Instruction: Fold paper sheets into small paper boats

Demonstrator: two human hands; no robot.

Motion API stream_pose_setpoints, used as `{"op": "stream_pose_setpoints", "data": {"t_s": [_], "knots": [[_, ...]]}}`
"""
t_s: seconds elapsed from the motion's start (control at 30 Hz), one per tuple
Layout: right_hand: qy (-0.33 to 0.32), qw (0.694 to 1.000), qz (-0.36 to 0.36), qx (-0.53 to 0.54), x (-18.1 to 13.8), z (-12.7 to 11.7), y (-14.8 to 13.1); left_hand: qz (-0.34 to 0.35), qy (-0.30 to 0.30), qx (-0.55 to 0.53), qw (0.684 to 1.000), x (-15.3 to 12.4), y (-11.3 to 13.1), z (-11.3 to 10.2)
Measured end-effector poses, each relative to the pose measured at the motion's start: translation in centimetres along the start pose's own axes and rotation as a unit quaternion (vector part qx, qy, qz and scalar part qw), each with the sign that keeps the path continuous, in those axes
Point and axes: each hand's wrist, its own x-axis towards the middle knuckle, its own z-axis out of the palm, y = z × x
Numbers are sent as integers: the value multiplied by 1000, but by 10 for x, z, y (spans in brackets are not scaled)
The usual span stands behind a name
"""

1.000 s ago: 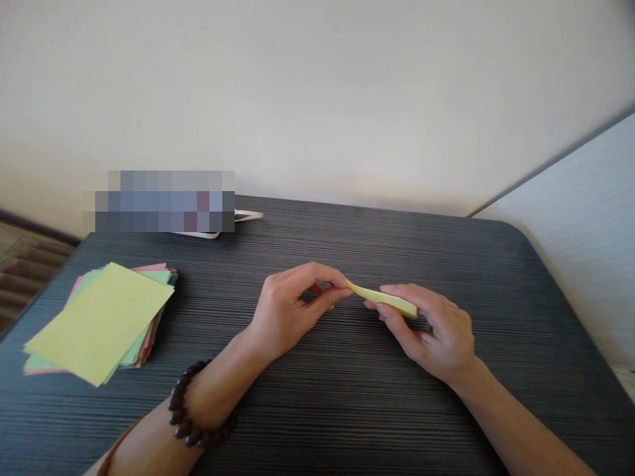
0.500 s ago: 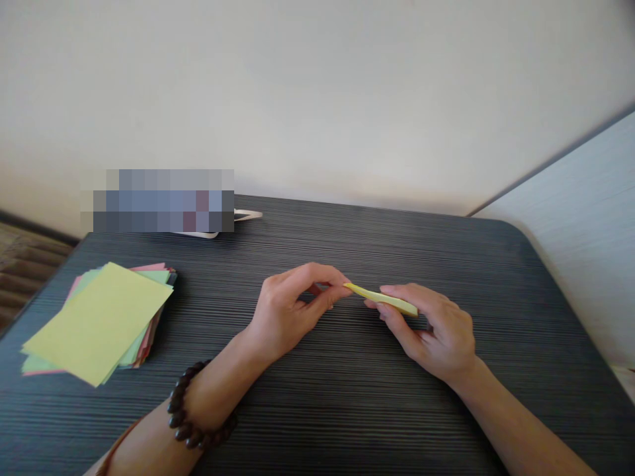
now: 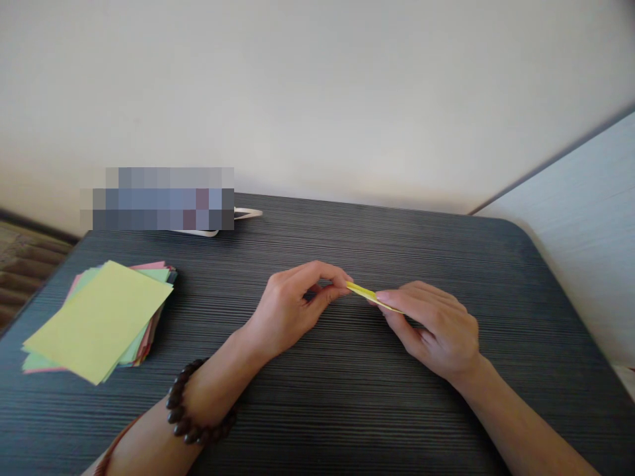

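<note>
A narrow folded strip of yellow paper [image 3: 362, 291] is held above the dark table [image 3: 317, 416], slanting down to the right. My left hand [image 3: 302, 301] pinches its left end between thumb and fingertips. My right hand [image 3: 436, 324] is closed on the right part of the strip, thumb below and index finger along the top. The fingers hide some of the paper there. A beaded bracelet [image 3: 186, 403] circles my left wrist.
On the left of the table lies a stack of coloured paper sheets [image 3: 99, 320], a yellow one on top. Behind it is a blurred-out object [image 3: 163, 201] with a white edge. A pale wall [image 3: 347, 99] borders the back, and a light panel [image 3: 585, 218] the right.
The strip looks thinner, turned or pressed flatter between my fingers. My right thumb and index finger have closed further along it. My left hand has barely moved.
</note>
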Motion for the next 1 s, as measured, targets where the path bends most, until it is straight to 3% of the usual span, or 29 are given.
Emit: {"op": "stream_pose_setpoints", "data": {"t_s": [0.2, 0.37, 0.57, 1.0], "knots": [[-10, 1000, -15, -20, -1, -2, 4, -24, -47, -45, 998, 1, -2, -1], [-6, 1000, 11, 2, 0, 0, 0, -69, -25, -173, 982, 5, 2, -1], [-9, 999, 45, 17, -1, 1, -2, -99, 11, -249, 963, 4, 2, 3], [-19, 999, 42, 12, -2, 2, 0, -113, 12, -236, 965, 4, -3, 3]]}}
